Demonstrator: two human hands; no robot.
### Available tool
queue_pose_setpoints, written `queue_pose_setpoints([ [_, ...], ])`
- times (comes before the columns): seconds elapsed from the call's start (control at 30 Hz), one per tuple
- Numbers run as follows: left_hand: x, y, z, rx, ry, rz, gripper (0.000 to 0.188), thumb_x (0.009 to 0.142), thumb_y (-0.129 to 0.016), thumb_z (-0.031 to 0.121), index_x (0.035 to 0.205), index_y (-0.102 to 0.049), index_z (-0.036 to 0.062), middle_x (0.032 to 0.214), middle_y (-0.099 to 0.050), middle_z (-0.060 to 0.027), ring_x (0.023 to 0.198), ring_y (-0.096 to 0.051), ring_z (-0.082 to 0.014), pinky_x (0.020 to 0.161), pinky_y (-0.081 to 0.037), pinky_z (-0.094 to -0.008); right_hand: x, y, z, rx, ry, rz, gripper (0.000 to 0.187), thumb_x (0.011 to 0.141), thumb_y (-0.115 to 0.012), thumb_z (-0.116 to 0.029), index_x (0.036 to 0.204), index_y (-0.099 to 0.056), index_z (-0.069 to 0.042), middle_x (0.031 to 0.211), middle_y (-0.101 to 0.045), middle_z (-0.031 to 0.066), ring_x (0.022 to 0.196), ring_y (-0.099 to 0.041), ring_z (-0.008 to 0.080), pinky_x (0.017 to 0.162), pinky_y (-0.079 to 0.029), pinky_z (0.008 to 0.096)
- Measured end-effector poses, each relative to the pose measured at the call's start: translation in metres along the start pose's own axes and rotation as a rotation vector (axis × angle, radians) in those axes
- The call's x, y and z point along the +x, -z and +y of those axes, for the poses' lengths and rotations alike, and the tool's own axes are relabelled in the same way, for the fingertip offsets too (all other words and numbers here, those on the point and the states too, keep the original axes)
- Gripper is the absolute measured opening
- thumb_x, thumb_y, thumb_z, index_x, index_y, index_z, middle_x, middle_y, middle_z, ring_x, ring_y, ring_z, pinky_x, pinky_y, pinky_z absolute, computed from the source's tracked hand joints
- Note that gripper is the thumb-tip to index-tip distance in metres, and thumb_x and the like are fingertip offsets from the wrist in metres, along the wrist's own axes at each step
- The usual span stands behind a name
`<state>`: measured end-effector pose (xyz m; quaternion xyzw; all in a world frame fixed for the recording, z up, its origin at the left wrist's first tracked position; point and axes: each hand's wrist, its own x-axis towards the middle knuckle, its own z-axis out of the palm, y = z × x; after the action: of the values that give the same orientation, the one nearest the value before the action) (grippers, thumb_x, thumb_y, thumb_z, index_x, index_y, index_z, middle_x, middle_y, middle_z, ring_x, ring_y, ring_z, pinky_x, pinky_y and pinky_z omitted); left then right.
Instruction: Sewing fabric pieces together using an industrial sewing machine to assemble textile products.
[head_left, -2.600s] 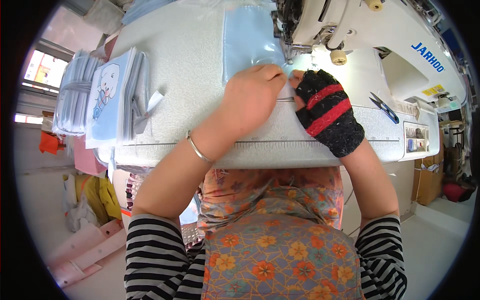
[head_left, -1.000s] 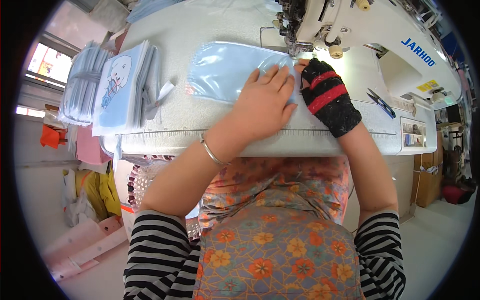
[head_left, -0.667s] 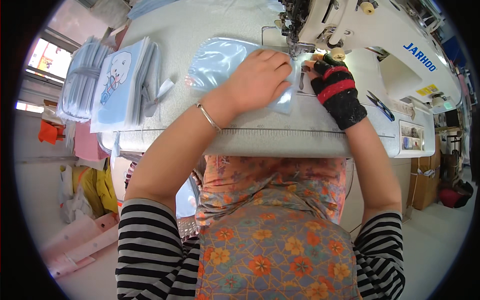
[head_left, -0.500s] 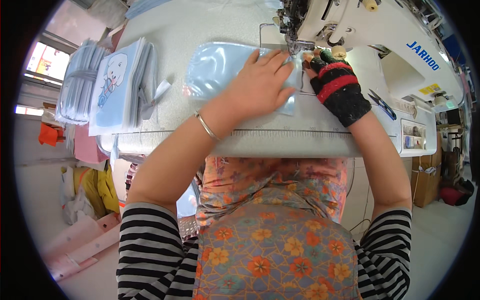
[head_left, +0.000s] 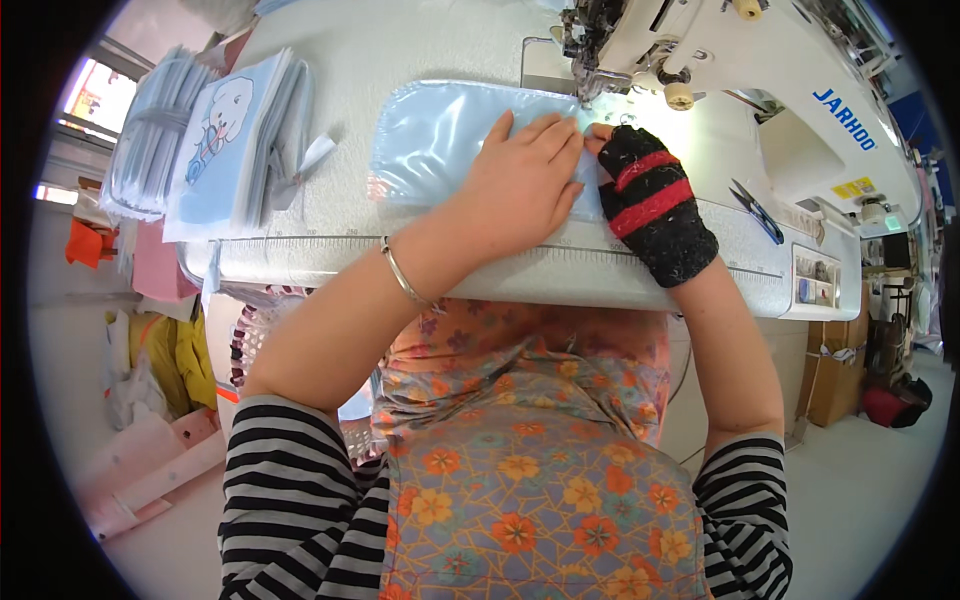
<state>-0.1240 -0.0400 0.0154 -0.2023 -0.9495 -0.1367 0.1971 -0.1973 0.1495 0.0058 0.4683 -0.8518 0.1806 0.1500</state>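
Observation:
A light blue, glossy plastic piece with rounded left corners (head_left: 430, 130) lies flat on the sewing machine table. My left hand (head_left: 530, 185) rests on its right half, palm down, fingers stretched toward the presser foot. Wearing a black fingerless glove with red stripes, my right hand (head_left: 655, 200) is closed at the right edge of that piece. Its bent fingertips pinch there, partly hidden by the glove. The sewing machine's needle and presser foot (head_left: 587, 92) stand at the piece's upper right corner, just beyond my fingertips.
Stacked blue pouches with an animal picture (head_left: 215, 150) and a tied bundle of similar pieces (head_left: 150, 140) stand at left. Dark-handled snips (head_left: 758, 212) lie right of my glove. A small parts tray (head_left: 816, 278) is set into the right end. A ruler strip (head_left: 330, 244) runs along the front edge.
My right hand has drawn back from beside the needle toward me and slightly left, to the piece's right edge. The left hand stays flat on the piece. The whole view has shifted slightly.

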Motion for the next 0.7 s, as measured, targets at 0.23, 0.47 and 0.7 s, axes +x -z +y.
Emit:
queue_pose_setpoints([
  [0.23,0.004,0.004,-0.004,0.016,-0.037,0.061,0.035,0.085,-0.06,0.016,0.116,-0.061,0.0002,0.122,-0.059,-0.0129,0.122,-0.054,-0.0294,0.102,-0.042,-0.0557,0.003,0.0,-0.002,-0.016,0.01,0.046,0.046,0.076,-0.056,0.001,0.121,-0.06,-0.005,0.124,-0.06,0.0164,0.116,-0.056,0.0358,0.102,-0.045,0.0446],
  [0.47,0.006,0.004,-0.008,-0.015,-0.095,0.095,0.021,0.076,-0.058,0.01,0.095,-0.065,0.0019,0.096,-0.061,-0.0081,0.093,-0.064,-0.0264,0.09,-0.051,-0.0448,-0.001,0.007,-0.01,0.019,0.024,0.065,0.043,0.078,-0.055,0.004,0.12,-0.061,-0.004,0.123,-0.06,0.0171,0.114,-0.057,0.036,0.101,-0.046,0.0443],
  [0.7,0.023,-0.006,-0.028,-0.022,-0.118,0.174,0.019,0.075,-0.057,0.006,0.092,-0.066,0.0027,0.094,-0.063,-0.009,0.088,-0.064,-0.0278,0.084,-0.051,-0.0409,0.005,0.004,-0.008,-0.06,0.022,0.089,0.034,0.083,-0.056,0.004,0.116,-0.062,-0.004,0.118,-0.063,0.0167,0.108,-0.06,0.0356,0.097,-0.048,0.0438],
])
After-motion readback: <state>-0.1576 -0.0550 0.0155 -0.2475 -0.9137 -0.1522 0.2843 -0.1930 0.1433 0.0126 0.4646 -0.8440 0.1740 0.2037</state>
